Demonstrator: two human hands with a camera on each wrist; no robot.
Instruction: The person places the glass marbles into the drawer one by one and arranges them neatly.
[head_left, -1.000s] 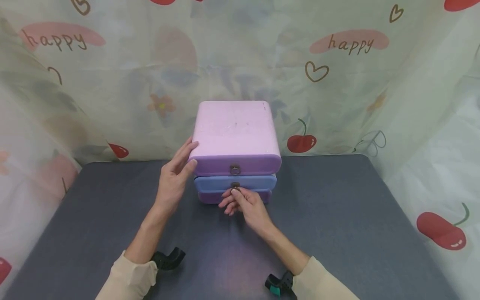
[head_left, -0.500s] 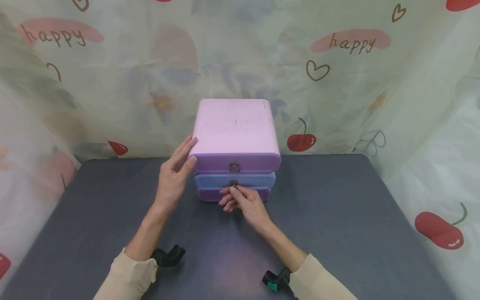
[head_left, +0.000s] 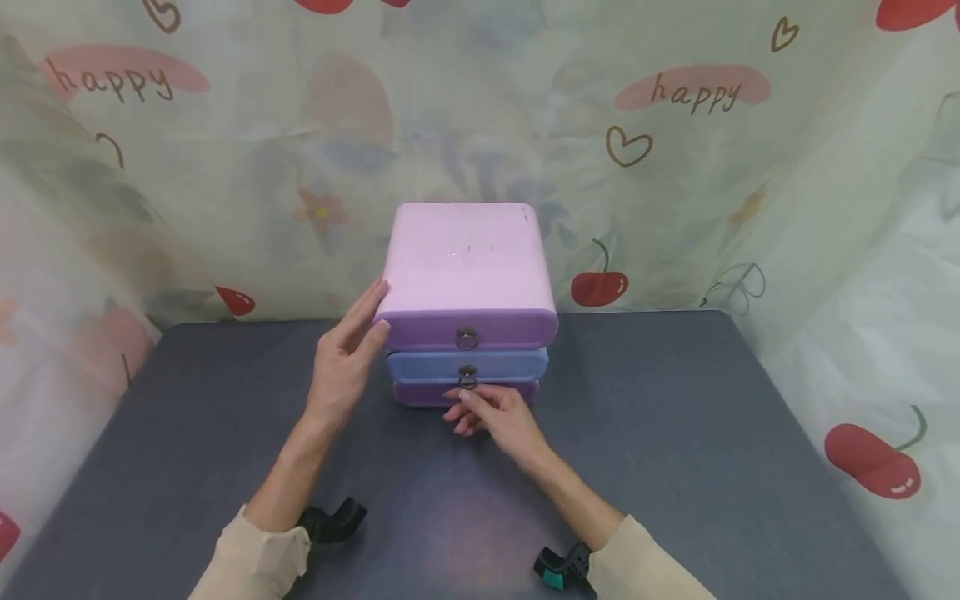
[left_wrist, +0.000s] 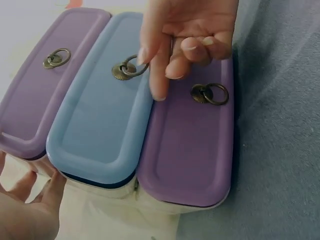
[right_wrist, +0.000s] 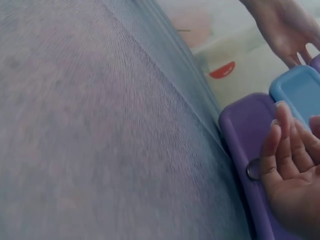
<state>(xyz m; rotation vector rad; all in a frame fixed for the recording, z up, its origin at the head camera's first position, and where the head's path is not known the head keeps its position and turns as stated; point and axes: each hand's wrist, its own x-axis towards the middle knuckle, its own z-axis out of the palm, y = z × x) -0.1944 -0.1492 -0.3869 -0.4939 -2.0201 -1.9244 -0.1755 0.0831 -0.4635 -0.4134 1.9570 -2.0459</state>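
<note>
A small chest of drawers with a pink top stands at the back of the table. Its three fronts are an upper purple drawer, a middle blue drawer and a lower purple drawer, each with a metal ring pull. My left hand rests against the chest's left side, fingers extended and thumb near the upper front corner. Just below the blue drawer's ring pull is my right hand, fingers loose. Its thumb tip is very near the ring; whether they touch I cannot tell.
Under the chest lies a dark grey table surface. Behind it hangs a printed curtain with cherries, hearts and lettering, continuing down both sides. Black wrist straps show near the beige sleeves.
My right hand has let go of the blue drawer's ring pull and shifted slightly down; the ring now hangs in sight. The left hand keeps its place against the chest.
</note>
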